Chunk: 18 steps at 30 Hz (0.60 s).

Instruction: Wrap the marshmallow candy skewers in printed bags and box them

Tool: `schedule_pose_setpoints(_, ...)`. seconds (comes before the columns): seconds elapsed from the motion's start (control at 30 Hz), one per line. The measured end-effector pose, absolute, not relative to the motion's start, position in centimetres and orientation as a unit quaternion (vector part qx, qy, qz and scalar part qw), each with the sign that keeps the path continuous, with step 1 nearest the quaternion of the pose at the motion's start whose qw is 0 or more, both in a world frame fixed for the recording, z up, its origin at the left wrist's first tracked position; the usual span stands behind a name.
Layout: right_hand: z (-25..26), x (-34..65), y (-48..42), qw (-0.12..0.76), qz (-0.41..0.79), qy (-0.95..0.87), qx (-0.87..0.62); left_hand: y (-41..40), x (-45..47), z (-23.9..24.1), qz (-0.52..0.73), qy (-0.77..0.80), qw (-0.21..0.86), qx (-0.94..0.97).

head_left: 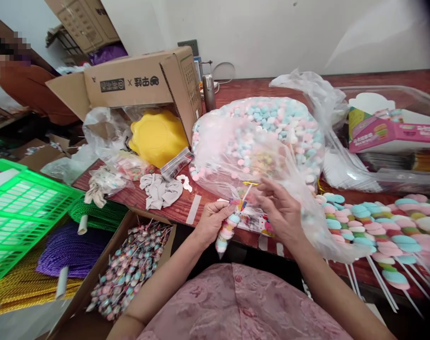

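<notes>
My left hand is closed around the gathered top of a clear wrapper on a marshmallow skewer. The skewer's pastel marshmallows hang point down below my fingers. Its white stick sticks up out of the wrapper. At the stick's upper end a short gold twist tie lies crosswise, its right end at the fingertips of my right hand. Those fingers are bent in a pinch at the tie. Just behind both hands lies a big clear bag of loose marshmallows.
Unwrapped marshmallow skewers lie at the right. A box of wrapped skewers stands lower left, beside purple twist ties and a green basket. A cardboard box holds a yellow scalloped object. Another person is at far left.
</notes>
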State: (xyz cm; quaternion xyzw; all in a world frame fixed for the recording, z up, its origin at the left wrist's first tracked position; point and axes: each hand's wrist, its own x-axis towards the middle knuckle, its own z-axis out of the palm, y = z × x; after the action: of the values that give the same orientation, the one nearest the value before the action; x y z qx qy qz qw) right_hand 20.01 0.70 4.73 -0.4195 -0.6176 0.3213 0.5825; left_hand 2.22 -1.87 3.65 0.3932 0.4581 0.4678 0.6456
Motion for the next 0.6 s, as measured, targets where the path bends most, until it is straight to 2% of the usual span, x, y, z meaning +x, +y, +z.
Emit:
schedule_pose_setpoints(0.13, 3.7, 18.6, -1.9, 0.532, 0.409, -0.599, -0.436, -2.3, 2.7, 3.7, 0.524, 0.475, 0.491, 0.509)
schedule_pose_setpoints(0.2, 3.5, 18.0, -2.6, 0.531, 0.416, -0.604, -0.424, -2.5, 2.9, 3.8, 0.531, 0.468, 0.454, 0.542)
schedule_pose_setpoints(0.43, 3.5, 17.6, -2.2, 0.588, 0.338, -0.626, -0.384, -3.8, 3.9, 2.1, 0.547, 0.392, 0.605, 0.426)
schedule_pose_setpoints(0.6, 2.3, 16.7, -3.0, 0.605, 0.354, -0.588, -0.403, -4.4, 3.7, 2.2, 0.519, 0.402, 0.619, 0.43)
